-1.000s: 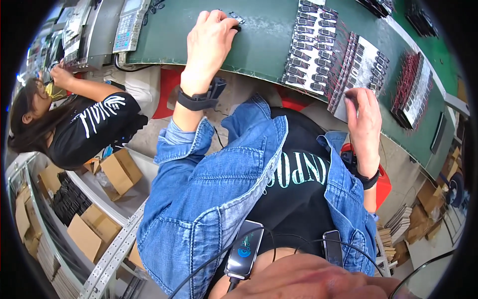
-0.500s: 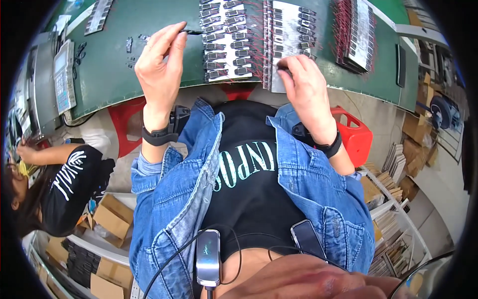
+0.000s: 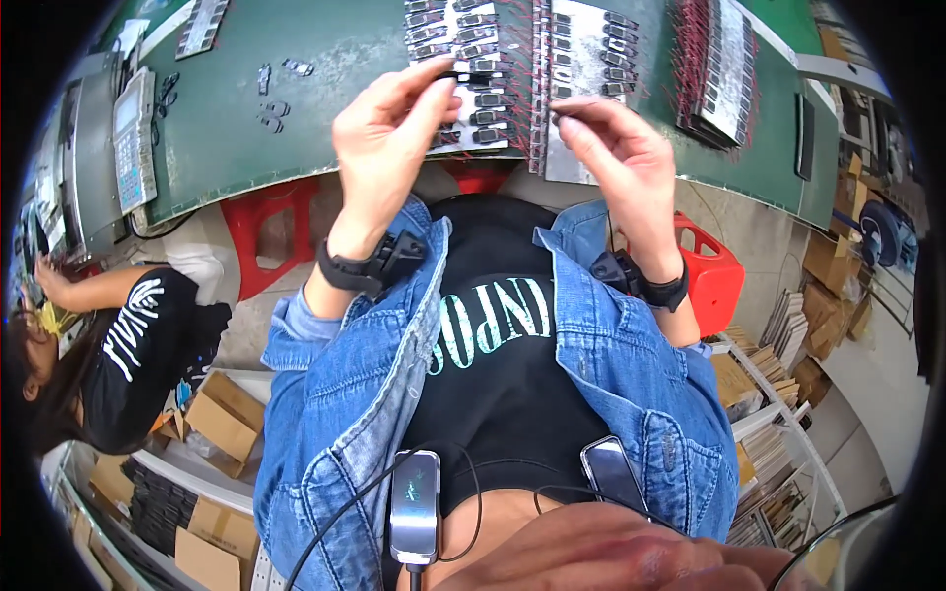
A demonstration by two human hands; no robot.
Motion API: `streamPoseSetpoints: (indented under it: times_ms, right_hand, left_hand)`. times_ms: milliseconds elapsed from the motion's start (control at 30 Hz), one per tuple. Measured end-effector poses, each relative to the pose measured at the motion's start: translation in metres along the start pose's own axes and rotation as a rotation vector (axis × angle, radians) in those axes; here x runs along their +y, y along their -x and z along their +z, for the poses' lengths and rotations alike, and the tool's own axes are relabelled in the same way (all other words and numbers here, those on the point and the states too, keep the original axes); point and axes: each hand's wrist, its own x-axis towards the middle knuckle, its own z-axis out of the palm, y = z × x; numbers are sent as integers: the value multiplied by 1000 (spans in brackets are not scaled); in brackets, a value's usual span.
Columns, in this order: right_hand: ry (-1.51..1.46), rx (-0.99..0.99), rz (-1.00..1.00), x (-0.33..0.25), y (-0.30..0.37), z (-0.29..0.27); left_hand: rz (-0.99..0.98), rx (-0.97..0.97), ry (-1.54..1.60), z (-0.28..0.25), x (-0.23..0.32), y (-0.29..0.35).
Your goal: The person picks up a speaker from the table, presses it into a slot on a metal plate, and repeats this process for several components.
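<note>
My left hand (image 3: 389,133) hovers over a white board (image 3: 445,79) lined with rows of small dark electronic modules. Its thumb and fingers pinch a slender black piece (image 3: 473,76), whose exact kind is too small to tell. My right hand (image 3: 631,158) is closed at the near part of a second board (image 3: 581,133), which carries more modules along its sides. A tiny dark bit shows at its fingertips, too small to name. Red wires (image 3: 522,74) run between the two boards. Several loose small modules (image 3: 273,116) lie on the green table to the left.
A stack of module boards with red wires (image 3: 724,84) stands at the right of the green table (image 3: 236,148). On the left is a device with a keypad (image 3: 133,148). Red stools (image 3: 714,276) are under the table's edge. Another person (image 3: 138,345) sits at far left.
My left hand has moved right with the slender black piece, from beside the first board to over it. My right hand has shifted slightly right, its fingertips still at the second board.
</note>
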Motion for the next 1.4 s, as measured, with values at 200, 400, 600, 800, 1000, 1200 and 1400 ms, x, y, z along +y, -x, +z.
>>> streamPoseSetpoints:
  times_ms: [200,400,600,800,1000,1200,1400]
  right_hand:
    - [40,70,-140,-9,-18,14]
    - [-125,11,-54,-10,-24,29]
    - [-260,25,105,2,-27,37]
    - [-150,33,113,7,-28,35]
    - [43,103,-38,6,-28,34]
    - [312,167,-238,8,-27,35]
    - [368,138,-344,9,-27,34]
  left_hand:
    - [-86,-72,39,10,-7,-2]
    - [-81,-40,76,11,-8,0]
    - [-87,-35,61,13,-12,0]
    - [-159,-81,140,13,-8,1]
    - [-180,-91,130,12,-9,1]
    - [-192,-104,112,11,-10,2]
    - [-193,-119,7,9,-9,1]
